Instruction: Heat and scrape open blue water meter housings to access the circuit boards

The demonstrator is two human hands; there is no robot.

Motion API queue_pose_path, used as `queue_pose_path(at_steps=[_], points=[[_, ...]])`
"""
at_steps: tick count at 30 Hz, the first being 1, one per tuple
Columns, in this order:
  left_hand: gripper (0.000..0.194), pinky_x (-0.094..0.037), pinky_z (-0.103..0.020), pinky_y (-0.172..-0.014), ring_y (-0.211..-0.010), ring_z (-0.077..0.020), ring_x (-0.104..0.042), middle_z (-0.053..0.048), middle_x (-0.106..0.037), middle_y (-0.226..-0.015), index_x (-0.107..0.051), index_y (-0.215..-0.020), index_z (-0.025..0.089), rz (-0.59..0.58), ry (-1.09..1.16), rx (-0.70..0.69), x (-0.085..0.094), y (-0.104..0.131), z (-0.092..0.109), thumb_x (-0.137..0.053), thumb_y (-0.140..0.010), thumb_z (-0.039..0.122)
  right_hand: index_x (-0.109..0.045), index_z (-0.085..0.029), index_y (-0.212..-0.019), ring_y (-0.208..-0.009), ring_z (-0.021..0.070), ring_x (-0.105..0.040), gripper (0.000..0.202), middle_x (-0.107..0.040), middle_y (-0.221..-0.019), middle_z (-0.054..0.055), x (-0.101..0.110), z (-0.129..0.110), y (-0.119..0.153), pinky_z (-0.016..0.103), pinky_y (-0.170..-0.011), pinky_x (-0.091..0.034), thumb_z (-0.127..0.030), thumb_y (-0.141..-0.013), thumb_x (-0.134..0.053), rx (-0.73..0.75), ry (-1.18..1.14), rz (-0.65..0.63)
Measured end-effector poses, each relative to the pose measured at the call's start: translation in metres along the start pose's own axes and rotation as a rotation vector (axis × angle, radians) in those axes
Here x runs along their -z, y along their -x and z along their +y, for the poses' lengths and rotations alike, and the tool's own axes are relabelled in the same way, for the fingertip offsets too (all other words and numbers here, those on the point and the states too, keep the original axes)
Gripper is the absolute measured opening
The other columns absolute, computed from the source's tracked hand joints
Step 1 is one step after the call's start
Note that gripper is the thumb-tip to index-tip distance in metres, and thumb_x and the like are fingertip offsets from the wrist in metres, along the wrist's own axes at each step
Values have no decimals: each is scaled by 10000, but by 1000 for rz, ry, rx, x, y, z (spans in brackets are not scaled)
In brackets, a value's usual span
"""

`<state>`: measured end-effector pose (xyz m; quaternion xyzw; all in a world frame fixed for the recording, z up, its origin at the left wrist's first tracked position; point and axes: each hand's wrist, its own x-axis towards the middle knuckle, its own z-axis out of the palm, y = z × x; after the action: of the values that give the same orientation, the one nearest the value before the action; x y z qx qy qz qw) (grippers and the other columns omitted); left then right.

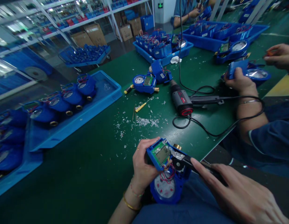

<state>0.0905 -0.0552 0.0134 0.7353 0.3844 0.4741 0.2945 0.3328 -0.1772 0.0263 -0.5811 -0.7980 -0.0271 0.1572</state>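
Observation:
My left hand point(144, 165) is closed around the blue housing of a water meter point(166, 186), held at the table's near edge above my lap. Its display circuit board point(161, 153) faces up, and red and dark wires point(167, 175) run down toward the round dial. In my right hand point(242, 193) are black-handled pliers point(191, 162), their metal jaws at the board's right side by the wires. What exactly the jaws touch is too small to tell. A brass fitting point(177, 146) shows just behind the jaws.
A heat gun point(183, 101) with a looping black cable lies ahead. Nearby are a yellow-handled screwdriver point(141, 107), white scraps point(146, 121) and another meter point(144, 82). Blue trays point(109, 96) of meters stand left and behind. At right, a co-worker's hand point(242, 82) holds a meter.

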Motion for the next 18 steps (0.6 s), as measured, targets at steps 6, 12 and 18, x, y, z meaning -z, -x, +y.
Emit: queue_pose_path(at_steps=[6, 12, 18], points=[[539, -565, -383, -840, -964, -237, -663, -81, -684, -1063, -598, -1134, 211, 55, -29, 38, 0, 3, 1, -882, -700, 356, -192, -243, -1597, -751, 175, -696, 673, -697, -960, 78, -15, -6, -3, 226, -597, -542, -93, -953, -310, 108, 181, 0], [547, -559, -389, -855, -973, -235, -649, -74, -672, -1066, -596, -1152, 221, 40, 0, 47, 1, 3, -1, -880, -701, 349, -540, -203, -1369, -533, 108, -598, 575, -631, -758, 13, 20, 11, -38, 174, -460, -434, -28, -854, -353, 249, 3, 87], [553, -556, -382, -853, -980, -237, -647, -71, -669, -1069, -605, -1160, 225, 13, -5, 70, 1, 2, 1, -887, -698, 338, -542, -213, -1394, -515, 110, -577, 575, -612, -719, 6, 35, 18, -48, 175, -443, -440, -60, -861, -391, 273, -85, 65]])
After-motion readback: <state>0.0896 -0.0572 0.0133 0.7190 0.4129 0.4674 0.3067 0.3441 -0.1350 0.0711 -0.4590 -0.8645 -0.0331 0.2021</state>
